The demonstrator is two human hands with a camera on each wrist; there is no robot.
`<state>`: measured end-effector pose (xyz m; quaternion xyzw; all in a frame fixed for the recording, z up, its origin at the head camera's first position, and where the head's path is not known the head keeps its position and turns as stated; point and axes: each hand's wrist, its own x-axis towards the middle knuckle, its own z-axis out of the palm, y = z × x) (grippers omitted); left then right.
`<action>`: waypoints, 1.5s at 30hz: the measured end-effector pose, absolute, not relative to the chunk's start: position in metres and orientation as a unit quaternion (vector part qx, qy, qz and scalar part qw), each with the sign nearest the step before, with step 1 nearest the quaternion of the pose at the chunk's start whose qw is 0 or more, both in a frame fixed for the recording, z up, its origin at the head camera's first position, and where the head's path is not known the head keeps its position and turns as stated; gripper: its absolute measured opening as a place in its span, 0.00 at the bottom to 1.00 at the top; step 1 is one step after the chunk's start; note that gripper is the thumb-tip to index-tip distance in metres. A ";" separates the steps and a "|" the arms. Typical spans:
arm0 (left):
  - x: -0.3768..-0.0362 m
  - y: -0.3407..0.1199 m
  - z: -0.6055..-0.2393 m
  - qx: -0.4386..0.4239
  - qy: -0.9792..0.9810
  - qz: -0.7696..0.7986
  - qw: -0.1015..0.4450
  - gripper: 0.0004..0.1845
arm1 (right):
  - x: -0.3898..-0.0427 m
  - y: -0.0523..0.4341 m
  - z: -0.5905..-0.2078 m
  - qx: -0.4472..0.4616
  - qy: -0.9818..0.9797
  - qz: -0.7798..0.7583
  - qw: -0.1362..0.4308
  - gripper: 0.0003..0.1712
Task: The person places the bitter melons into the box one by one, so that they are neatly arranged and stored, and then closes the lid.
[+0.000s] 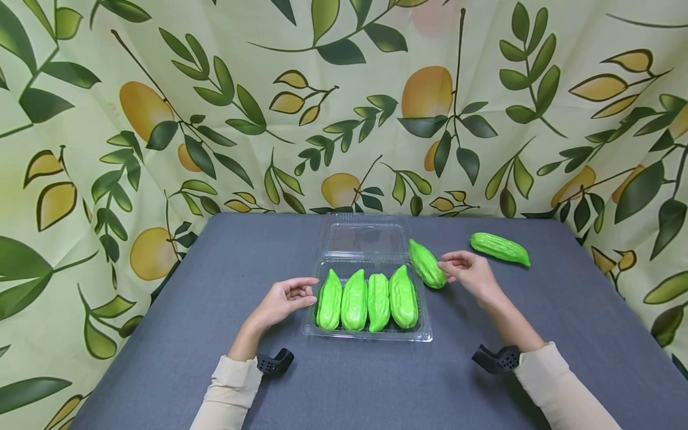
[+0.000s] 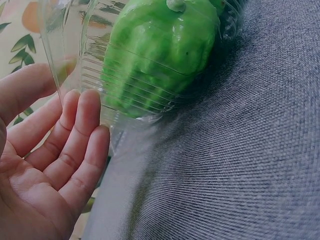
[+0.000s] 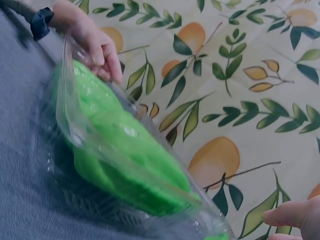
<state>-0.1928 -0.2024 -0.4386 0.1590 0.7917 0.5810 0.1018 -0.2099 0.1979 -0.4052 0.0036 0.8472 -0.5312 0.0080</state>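
Observation:
A clear plastic clamshell container [image 1: 371, 335] lies with its lid [image 1: 367, 239] folded back. Four-square inside stand several green bitter gourds, one of them at the left end [image 1: 329, 301]. My left hand [image 1: 283, 300] is at the container's left side; in the left wrist view its fingers pinch the thin rim, one fingertip seen through the plastic. Another bitter gourd [image 1: 424, 263] leans tilted along the container's right edge. My right hand [image 1: 473, 275] reaches it from the right, fingertips at its lower right side, fairly straight. Whether they bear its weight is unclear.
One more bitter gourd [image 1: 500, 248] lies on the dark grey table [image 1: 376, 388] at the back right. A cloth printed with fruit and leaves [image 1: 344, 119] hangs behind the table. Each wrist wears a black camera mount [image 1: 275, 362].

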 end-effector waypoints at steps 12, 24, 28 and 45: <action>-0.193 -0.203 -0.440 0.166 0.792 0.579 0.101 0.23 | -0.232 0.202 -0.421 0.044 0.866 -0.498 0.029 0.28; -0.192 -0.203 -0.439 0.163 0.793 0.577 0.103 0.23 | -0.245 0.198 -0.430 0.034 0.876 -0.476 0.071 0.33; -0.192 -0.203 -0.439 0.164 0.792 0.578 0.104 0.23 | -0.248 0.196 -0.434 0.035 0.875 -0.475 0.087 0.36; -0.193 -0.203 -0.438 0.167 0.790 0.582 0.100 0.23 | -0.257 0.189 -0.438 0.050 0.870 -0.480 0.101 0.39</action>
